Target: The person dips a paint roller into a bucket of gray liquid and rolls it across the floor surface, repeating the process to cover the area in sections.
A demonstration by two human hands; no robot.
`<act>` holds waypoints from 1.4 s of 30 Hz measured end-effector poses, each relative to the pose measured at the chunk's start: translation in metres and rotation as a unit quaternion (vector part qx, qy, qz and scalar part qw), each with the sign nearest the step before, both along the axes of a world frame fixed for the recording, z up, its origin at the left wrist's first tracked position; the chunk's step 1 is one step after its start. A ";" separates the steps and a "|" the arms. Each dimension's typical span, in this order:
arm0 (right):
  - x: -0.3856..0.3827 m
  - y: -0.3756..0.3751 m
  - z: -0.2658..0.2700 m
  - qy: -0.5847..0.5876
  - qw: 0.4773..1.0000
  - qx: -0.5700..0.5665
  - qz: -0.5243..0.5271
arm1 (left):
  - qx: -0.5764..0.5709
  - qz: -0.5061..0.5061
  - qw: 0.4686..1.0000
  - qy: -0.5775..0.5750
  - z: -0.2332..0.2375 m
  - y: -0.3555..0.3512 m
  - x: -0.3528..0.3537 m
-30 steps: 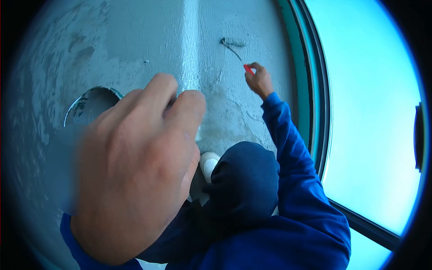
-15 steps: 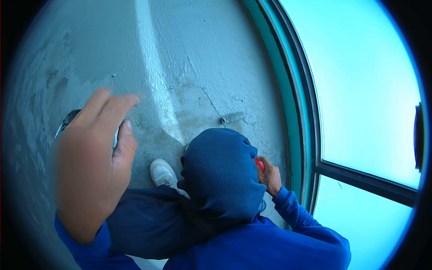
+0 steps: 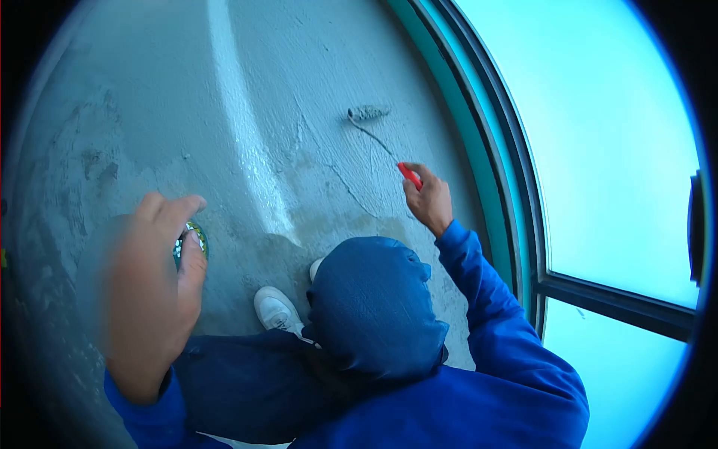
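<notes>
My right hand [image 3: 429, 202] is wrapped around the red handle [image 3: 410, 176] of a paint roller. Its bent wire frame runs up to the grey, coated roller sleeve [image 3: 369, 112], which lies against the wet grey floor. Near the camera on the left, my left hand [image 3: 153, 277] is raised, blurred along its edge, with fingers curved and thumb apart. Behind its thumb shows part of a green and yellow patterned round thing [image 3: 203, 238], mostly hidden by the hand.
Grey coating with ridges and streaks covers the floor [image 3: 314, 67], crossed by a bright strip of light [image 3: 238, 112]. A teal-edged dark frame with glowing panes [image 3: 613, 150] curves along the right. My bent knee [image 3: 378, 303] and a white shoe [image 3: 275, 307] are below.
My right hand has pushed the roller forward across the floor, away from my knee, as the arm stretched out. My left hand sits slightly lower, uncovering the patterned thing.
</notes>
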State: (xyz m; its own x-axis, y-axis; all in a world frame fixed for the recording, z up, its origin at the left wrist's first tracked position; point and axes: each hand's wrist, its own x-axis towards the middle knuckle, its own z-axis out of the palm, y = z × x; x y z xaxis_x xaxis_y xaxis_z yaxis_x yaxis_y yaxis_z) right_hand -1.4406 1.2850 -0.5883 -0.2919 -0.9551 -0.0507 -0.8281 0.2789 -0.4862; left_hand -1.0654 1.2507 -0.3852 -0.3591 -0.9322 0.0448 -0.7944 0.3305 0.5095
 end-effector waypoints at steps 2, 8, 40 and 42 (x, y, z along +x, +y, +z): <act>-0.005 -0.064 -0.008 0.018 0.998 -0.056 0.020 | 0.015 0.009 1.000 -0.008 0.002 -0.003 -0.003; -0.007 -0.261 -0.025 0.053 0.996 -0.045 0.051 | 0.025 0.025 0.999 -0.027 -0.006 -0.010 -0.001; -0.054 0.273 -0.007 -0.068 0.971 0.187 -0.129 | 0.068 -0.034 0.996 -0.040 -0.016 -0.027 -0.041; -0.060 0.313 -0.003 -0.068 0.968 0.194 -0.141 | 0.073 -0.036 0.995 -0.054 -0.021 -0.027 -0.039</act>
